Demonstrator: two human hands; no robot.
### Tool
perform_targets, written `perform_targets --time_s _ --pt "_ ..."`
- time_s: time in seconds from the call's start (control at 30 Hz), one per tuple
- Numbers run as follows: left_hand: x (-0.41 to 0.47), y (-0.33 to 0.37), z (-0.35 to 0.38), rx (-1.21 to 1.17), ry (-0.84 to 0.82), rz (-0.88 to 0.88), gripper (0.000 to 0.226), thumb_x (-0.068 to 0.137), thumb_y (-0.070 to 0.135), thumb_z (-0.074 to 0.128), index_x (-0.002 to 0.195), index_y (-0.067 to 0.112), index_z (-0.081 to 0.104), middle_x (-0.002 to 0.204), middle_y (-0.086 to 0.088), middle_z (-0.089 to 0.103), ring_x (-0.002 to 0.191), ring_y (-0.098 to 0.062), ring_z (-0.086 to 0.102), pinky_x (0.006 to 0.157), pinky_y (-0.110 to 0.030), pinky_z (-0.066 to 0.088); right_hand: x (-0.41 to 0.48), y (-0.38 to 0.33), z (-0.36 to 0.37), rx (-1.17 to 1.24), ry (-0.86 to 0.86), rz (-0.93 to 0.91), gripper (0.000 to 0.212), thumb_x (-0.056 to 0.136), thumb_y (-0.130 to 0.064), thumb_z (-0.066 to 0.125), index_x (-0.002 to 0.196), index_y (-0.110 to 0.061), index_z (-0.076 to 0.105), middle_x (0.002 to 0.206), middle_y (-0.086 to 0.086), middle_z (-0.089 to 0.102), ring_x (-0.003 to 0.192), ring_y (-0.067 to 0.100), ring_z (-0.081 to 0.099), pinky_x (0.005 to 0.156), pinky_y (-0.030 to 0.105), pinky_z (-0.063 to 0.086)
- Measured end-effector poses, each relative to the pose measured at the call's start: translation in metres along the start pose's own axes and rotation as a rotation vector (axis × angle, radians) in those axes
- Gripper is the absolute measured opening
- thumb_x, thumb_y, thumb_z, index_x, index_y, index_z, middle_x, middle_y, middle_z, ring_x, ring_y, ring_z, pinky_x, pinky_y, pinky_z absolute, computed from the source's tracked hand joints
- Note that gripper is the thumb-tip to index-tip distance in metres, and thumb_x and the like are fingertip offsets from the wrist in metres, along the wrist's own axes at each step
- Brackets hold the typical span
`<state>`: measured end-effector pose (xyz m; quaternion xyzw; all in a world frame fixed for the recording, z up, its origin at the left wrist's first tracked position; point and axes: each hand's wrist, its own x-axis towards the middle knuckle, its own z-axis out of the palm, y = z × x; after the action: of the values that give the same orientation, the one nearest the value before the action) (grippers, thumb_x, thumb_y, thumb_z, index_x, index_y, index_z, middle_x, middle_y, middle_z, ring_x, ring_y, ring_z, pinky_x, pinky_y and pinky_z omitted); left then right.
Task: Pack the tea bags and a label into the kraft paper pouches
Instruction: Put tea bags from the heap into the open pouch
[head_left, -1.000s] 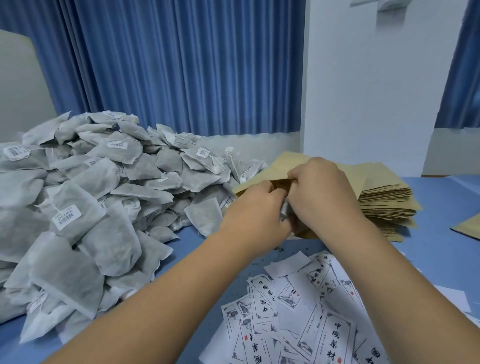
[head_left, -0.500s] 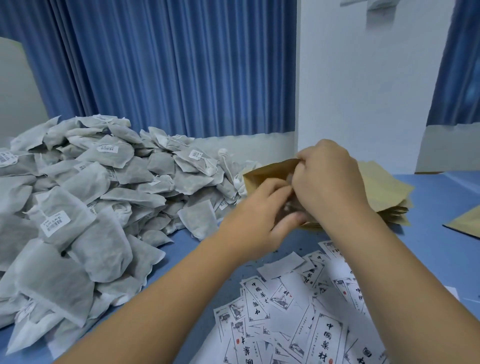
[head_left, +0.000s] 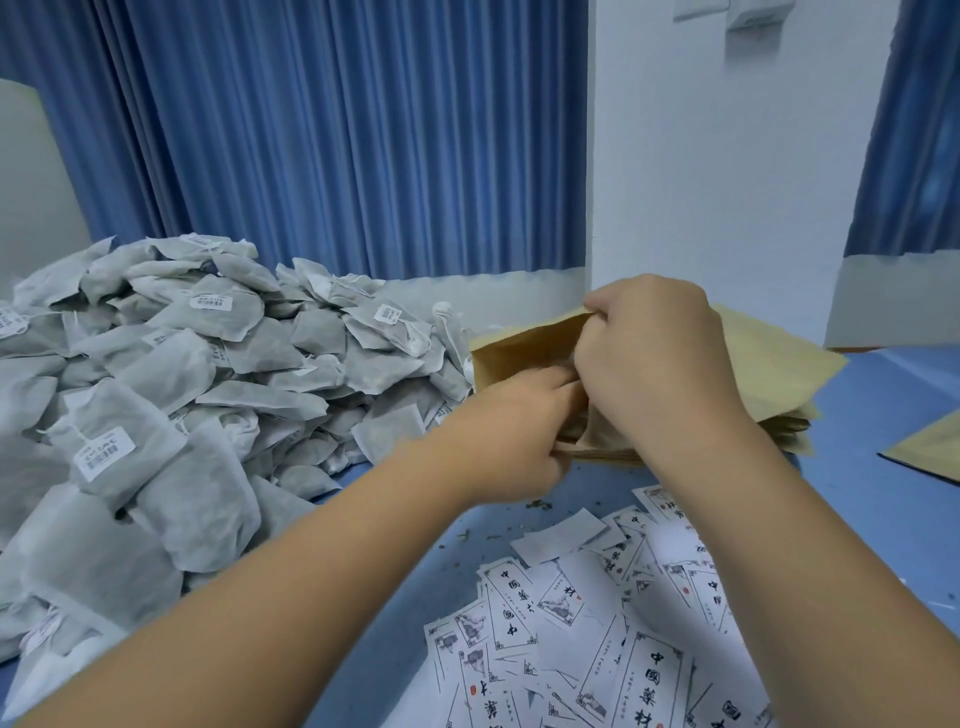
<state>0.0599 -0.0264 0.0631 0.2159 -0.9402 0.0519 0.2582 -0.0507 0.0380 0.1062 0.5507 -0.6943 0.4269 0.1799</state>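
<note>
**Desk:** What has changed in the last half second?

**Photographer:** The kraft paper pouch (head_left: 519, 358) has been pulled wider at its mouth. The left hand (head_left: 519, 436), whose fingers were spread in front of it, has pushed them into the opening. The right hand (head_left: 654, 364) has barely shifted.

**Desk:** Who holds what?

**Photographer:** Both hands grasp the same pouch. The right hand is clenched on the upper lip, pinching the paper at its top edge. The left hand has its fingers inside the mouth and its thumb under the lower wall, gripping that side. Whether it also carries a label in there I cannot tell, because the hands hide it.

**Desk:** Where is the pouch?

**Photographer:** It is raised over the near left corner of the stack of kraft pouches (head_left: 779, 374) on the blue table (head_left: 883, 509). That puts it just beside the right end of the heap of grey tea bags (head_left: 208, 395). I cannot tell whether it touches the stack.

**Desk:** And around it?

**Photographer:**
- The heap fills the left of the table, and several bags bear white barcode stickers (head_left: 104, 454).
- A loose pile of printed labels (head_left: 597, 639) lies between the forearms and under the right one.
- Tea crumbs (head_left: 540, 505) dot the table between the labels and the hands.
- One more flat pouch (head_left: 930, 452) lies apart at the right edge.
- Blue curtains (head_left: 337, 130) and a white pillar (head_left: 727, 156) stand behind.
</note>
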Motion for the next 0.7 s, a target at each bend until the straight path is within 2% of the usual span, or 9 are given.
perform_targets --time_s 0.1,0.2,0.27,0.33,0.43,0.5,0.57,0.63,0.7 --pt "0.015 0.004 -0.012 -0.055 -0.255 -0.075 0.026 0.072 0.010 0.062 0.069 0.020 0.038 0.074 0.009 0.045 0.068 -0.014 0.047 0.057 -0.022 0.039 0.002 0.002 -0.001 0.009 0.005 -0.015 0.022 0.073 0.003 0.045 0.056 -0.009 0.040 0.057 0.006 0.036 0.051 0.019 0.033 0.044 0.030 0.020" --pt "0.026 0.006 -0.015 0.040 -0.300 -0.088 0.031 0.077 0.015 0.064 0.068 0.024 0.036 0.071 0.014 0.039 0.068 -0.015 0.043 0.059 -0.027 0.036 0.004 0.008 0.004 0.005 0.074 -0.030 0.018 0.077 -0.002 0.047 0.066 -0.007 0.060 0.066 0.012 0.052 0.064 0.032 0.047 0.048 0.029 0.034" --pt "0.027 0.004 -0.010 0.201 -0.189 -0.033 0.016 0.079 0.015 0.062 0.083 0.021 0.048 0.089 0.010 0.049 0.085 -0.021 0.044 0.070 -0.029 0.031 0.006 0.013 0.010 -0.033 0.130 -0.021 0.019 0.082 -0.009 0.046 0.074 -0.008 0.064 0.074 0.010 0.055 0.066 0.030 0.045 0.048 0.031 0.029" --pt "0.024 -0.002 0.002 0.292 -0.062 0.015 0.038 0.083 0.016 0.062 0.119 0.011 0.056 0.128 -0.006 0.051 0.110 -0.029 0.042 0.081 -0.029 0.029 0.006 0.017 0.017 -0.086 0.129 -0.007 0.020 0.087 -0.014 0.046 0.078 -0.013 0.064 0.078 0.008 0.053 0.066 0.027 0.040 0.050 0.030 0.021" --pt "0.002 -0.009 0.018 0.084 -0.006 -0.013 0.077 0.087 0.032 0.067 0.149 0.008 0.028 0.152 -0.009 0.033 0.137 -0.026 0.029 0.112 -0.029 0.024 0.004 0.023 0.027 -0.128 0.033 0.004 0.021 0.087 -0.016 0.047 0.073 -0.017 0.063 0.074 0.003 0.050 0.066 0.026 0.041 0.049 0.027 0.021" --pt "-0.026 -0.013 0.028 -0.086 0.011 -0.050 0.075 0.093 0.041 0.058 0.152 0.013 0.022 0.157 -0.002 0.026 0.144 -0.012 0.020 0.116 -0.017 0.012 0.004 0.025 0.032 -0.132 -0.070 0.028 0.022 0.084 -0.014 0.049 0.082 -0.019 0.070 0.080 0.004 0.059 0.069 0.027 0.046 0.054 0.027 0.029" --pt "-0.055 -0.021 0.040 -0.191 0.147 -0.117 0.055 0.096 0.042 0.047 0.146 0.019 0.038 0.149 0.009 0.038 0.135 0.003 0.031 0.110 -0.010 0.020 0.004 0.025 0.035 -0.109 -0.142 0.065 0.025 0.082 -0.013 0.050 0.085 -0.022 0.072 0.083 0.004 0.064 0.070 0.026 0.051 0.054 0.026 0.033" --pt "-0.075 -0.036 0.049 -0.262 0.359 -0.259 0.038 0.095 0.035 0.045 0.128 0.022 0.056 0.125 0.019 0.056 0.113 0.014 0.046 0.096 -0.009 0.035 0.003 0.023 0.038 -0.090 -0.161 0.080 0.022 0.082 -0.014 0.051 0.084 -0.024 0.071 0.083 0.003 0.065 0.069 0.025 0.053 0.054 0.025 0.036" --pt "-0.080 -0.057 0.057 -0.267 0.540 -0.453 0.022 0.093 0.022 0.052 0.113 0.020 0.060 0.105 0.018 0.056 0.096 0.011 0.051 0.084 -0.015 0.041 0.002 0.021 0.042 -0.107 -0.182 0.066 0.020 0.082 -0.015 0.051 0.084 -0.023 0.070 0.084 0.003 0.065 0.070 0.025 0.054 0.055 0.026 0.039"
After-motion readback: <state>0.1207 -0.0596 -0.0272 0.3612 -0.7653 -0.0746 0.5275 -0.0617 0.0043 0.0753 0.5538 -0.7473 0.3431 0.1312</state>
